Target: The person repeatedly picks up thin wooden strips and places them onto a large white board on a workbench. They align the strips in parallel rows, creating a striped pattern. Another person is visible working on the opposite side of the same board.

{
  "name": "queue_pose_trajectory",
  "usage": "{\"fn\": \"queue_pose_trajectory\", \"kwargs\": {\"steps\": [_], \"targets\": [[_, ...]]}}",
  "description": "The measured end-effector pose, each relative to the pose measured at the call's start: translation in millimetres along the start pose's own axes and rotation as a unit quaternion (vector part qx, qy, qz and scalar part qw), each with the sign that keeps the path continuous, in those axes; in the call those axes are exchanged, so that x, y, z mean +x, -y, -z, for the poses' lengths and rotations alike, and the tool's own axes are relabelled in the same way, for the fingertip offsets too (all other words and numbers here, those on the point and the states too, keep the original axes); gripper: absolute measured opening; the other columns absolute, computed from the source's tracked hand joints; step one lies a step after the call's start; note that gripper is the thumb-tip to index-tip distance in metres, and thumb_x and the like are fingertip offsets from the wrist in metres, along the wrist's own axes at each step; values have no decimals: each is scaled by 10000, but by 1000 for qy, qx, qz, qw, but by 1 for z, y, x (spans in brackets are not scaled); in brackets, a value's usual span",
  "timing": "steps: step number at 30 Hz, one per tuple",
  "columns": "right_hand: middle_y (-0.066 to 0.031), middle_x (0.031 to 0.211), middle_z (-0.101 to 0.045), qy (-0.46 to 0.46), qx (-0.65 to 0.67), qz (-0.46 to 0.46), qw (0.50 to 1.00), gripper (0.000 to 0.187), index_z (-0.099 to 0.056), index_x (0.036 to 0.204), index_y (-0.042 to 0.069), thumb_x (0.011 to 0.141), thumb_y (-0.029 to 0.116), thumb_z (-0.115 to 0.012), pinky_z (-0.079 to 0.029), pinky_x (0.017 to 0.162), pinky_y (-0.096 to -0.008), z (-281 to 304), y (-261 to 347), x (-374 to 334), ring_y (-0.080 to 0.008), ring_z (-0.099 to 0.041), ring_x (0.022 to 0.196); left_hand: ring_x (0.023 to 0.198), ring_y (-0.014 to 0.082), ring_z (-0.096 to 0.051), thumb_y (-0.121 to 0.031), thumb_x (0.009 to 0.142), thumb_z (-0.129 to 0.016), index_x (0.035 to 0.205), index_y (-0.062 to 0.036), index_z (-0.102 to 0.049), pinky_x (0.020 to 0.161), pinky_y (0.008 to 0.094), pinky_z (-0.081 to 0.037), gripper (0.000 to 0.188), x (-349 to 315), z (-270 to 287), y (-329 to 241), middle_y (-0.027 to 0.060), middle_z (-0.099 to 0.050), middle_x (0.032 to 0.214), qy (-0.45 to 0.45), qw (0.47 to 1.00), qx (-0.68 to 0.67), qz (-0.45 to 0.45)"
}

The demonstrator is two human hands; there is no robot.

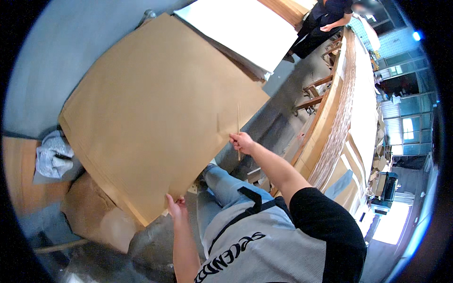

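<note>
A large brown cardboard sheet (160, 113) lies on top of a stack of similar sheets in front of me. My left hand (176, 206) is closed at its near edge, thumb on the upper face and the other fingers partly hidden. Farther right along that edge, my right hand (241, 141) is closed round a thin brown stick (239, 154). The stick's far end reaches over the sheet, and the near end sticks out below my fist. Whether the right fingers also touch the cardboard, I cannot tell.
White sheets (240, 33) are stacked beyond the cardboard. To the right runs a long table (325, 137) piled with layered sheets on wooden legs. Another person (330, 21) stands at the far right. Crumpled plastic (54, 153) and brown paper (92, 207) lie at the left.
</note>
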State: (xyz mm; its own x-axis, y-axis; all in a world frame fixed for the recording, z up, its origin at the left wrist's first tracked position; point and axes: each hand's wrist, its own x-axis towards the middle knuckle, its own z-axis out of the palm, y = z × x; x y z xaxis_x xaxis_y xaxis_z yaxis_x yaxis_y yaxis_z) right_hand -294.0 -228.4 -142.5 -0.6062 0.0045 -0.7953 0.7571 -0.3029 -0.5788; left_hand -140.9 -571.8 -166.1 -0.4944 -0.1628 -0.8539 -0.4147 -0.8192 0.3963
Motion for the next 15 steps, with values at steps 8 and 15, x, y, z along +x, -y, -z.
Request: {"fn": "queue_pose_trajectory", "kwargs": {"steps": [8,15], "targets": [[17,594,-460,-36,-93,5,995,200,-562,837,57,860,239,-481,-253,350,-183,62,58,7,-48,-331,425,549,128,-444,-391,849,-468,1075,-80,-433,446,219,-362,386,18,7,7,45,-506,812,-32,999,10,-7],[33,602,-517,-296,-75,158,939,165,-614,800,77,785,241,-602,-298,375,-174,217,168,77,-28,-389,453,541,120,-417,-399,836,-486,1046,-87,-449,444,228,-342,379,-14,-18,-13,24,-489,776,-103,992,76,10]]}}
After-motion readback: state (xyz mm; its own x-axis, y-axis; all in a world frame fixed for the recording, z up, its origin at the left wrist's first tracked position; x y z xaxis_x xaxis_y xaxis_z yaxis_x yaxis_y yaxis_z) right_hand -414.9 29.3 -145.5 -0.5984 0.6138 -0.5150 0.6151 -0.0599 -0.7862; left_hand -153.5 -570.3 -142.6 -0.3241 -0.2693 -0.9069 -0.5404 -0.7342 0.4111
